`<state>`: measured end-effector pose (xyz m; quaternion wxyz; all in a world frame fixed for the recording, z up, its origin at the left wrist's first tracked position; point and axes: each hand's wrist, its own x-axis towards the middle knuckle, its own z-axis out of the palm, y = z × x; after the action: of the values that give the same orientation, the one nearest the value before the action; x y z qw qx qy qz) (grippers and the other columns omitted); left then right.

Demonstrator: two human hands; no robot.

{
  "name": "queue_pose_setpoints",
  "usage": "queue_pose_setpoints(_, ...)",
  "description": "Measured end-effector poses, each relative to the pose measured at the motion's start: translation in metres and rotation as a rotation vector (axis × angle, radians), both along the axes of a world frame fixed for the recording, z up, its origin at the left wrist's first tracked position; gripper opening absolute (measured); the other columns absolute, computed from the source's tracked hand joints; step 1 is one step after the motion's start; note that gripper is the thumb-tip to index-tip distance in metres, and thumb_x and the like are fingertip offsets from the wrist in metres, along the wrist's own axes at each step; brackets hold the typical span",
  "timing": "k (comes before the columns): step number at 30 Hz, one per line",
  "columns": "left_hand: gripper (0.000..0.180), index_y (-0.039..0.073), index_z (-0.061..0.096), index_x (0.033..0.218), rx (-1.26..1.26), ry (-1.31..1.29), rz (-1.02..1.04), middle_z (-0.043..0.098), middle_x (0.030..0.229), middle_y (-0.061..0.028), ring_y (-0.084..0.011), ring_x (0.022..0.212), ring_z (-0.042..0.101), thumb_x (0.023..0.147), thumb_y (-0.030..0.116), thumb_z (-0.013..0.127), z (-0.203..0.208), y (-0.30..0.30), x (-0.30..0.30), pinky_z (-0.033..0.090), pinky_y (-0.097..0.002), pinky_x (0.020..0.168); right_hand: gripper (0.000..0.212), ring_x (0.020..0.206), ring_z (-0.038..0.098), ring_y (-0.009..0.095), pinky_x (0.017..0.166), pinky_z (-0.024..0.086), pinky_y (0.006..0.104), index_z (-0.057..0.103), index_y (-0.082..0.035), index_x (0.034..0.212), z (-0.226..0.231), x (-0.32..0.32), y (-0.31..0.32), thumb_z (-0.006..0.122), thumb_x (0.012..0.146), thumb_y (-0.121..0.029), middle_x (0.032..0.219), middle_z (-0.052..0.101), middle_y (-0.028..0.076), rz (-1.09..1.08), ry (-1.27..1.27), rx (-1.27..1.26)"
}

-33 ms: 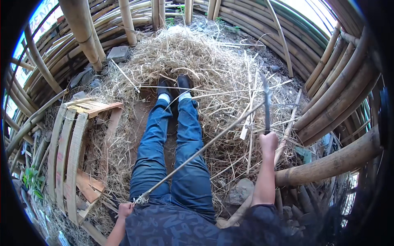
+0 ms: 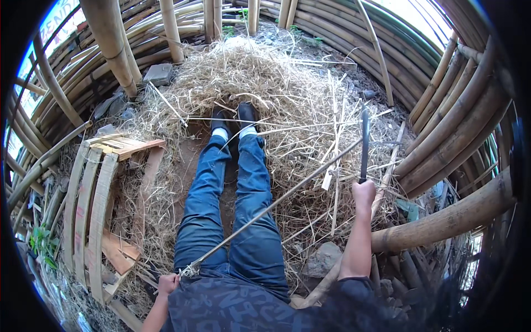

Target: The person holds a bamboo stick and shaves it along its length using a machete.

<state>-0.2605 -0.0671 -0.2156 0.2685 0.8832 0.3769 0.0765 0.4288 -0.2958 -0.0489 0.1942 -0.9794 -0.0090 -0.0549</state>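
Observation:
I sit with my legs in blue jeans (image 2: 251,221) stretched out toward a heap of dry straw (image 2: 265,77). My left hand (image 2: 167,284), low by my hip, grips the near end of a long thin bamboo strip (image 2: 276,202). The strip runs diagonally up and right across my lap. My right hand (image 2: 363,195) is raised at the right and closed on the handle of a dark-bladed knife (image 2: 364,141). The blade points upward, and the strip's far end reaches close to it.
Bamboo poles (image 2: 110,39) ring the spot on all sides. A thick bamboo pole (image 2: 448,218) lies at the right. Curved bamboo slats (image 2: 88,210) and a wooden board (image 2: 130,145) lie at the left. A grey stone (image 2: 323,258) sits beside my right thigh.

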Motion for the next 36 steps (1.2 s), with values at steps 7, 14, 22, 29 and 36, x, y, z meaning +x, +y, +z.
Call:
queue_pose_setpoints(7,0.034,0.004,0.056,0.063,-0.067,-0.060,0.058,0.055,0.059,-0.0191,-0.0390,0.057,0.057,0.086,0.029,0.055,0.008,-0.008,-0.007,0.044,-0.0441,0.050,0.023,0.066,0.064,0.034,0.069,0.051,0.0436,0.063,0.001,0.072,0.006,-0.095,0.021,0.063,0.072,-0.023,0.065,0.063,0.018,0.374,-0.023,0.087)
queue_pose_setpoints(14,0.036,0.006,0.064,0.069,-0.143,-0.014,0.128,0.058,0.061,-0.0173,-0.0362,0.059,0.060,0.090,0.034,0.055,0.025,-0.007,0.011,0.045,-0.0434,0.052,0.032,0.078,0.066,0.039,0.072,0.053,0.0460,0.066,-0.001,0.088,-0.035,-0.240,0.116,0.070,0.069,-0.026,0.078,0.066,0.024,0.801,0.342,0.120)
queue_pose_setpoints(22,0.039,0.007,0.064,0.069,-0.144,0.028,0.162,0.058,0.059,-0.0159,-0.0350,0.056,0.059,0.090,0.037,0.055,0.038,-0.013,0.013,0.045,-0.0422,0.052,0.031,0.076,0.066,0.037,0.071,0.052,0.0454,0.066,-0.008,0.081,-0.045,-0.290,0.129,0.076,0.064,-0.031,0.077,0.067,0.019,1.033,0.329,0.162)
queue_pose_setpoints(29,0.036,0.009,0.064,0.068,-0.030,-0.009,0.157,0.058,0.059,-0.0138,-0.0335,0.057,0.060,0.088,0.038,0.055,0.026,-0.017,0.006,0.047,-0.0419,0.052,0.026,0.062,0.066,0.029,0.059,0.051,0.0389,0.069,-0.005,0.075,-0.020,-0.204,0.108,0.077,0.069,-0.029,0.067,0.067,0.013,0.759,0.009,0.212)
queue_pose_setpoints(36,0.038,0.010,0.064,0.067,-0.013,0.010,0.176,0.057,0.056,-0.0109,-0.0299,0.055,0.061,0.087,0.041,0.055,0.035,-0.014,0.014,0.047,-0.0395,0.052,0.026,0.043,0.050,0.011,0.039,0.042,0.0255,0.051,-0.005,0.075,-0.038,-0.190,0.098,0.056,0.093,-0.024,0.056,0.052,0.002,0.295,0.744,0.903)
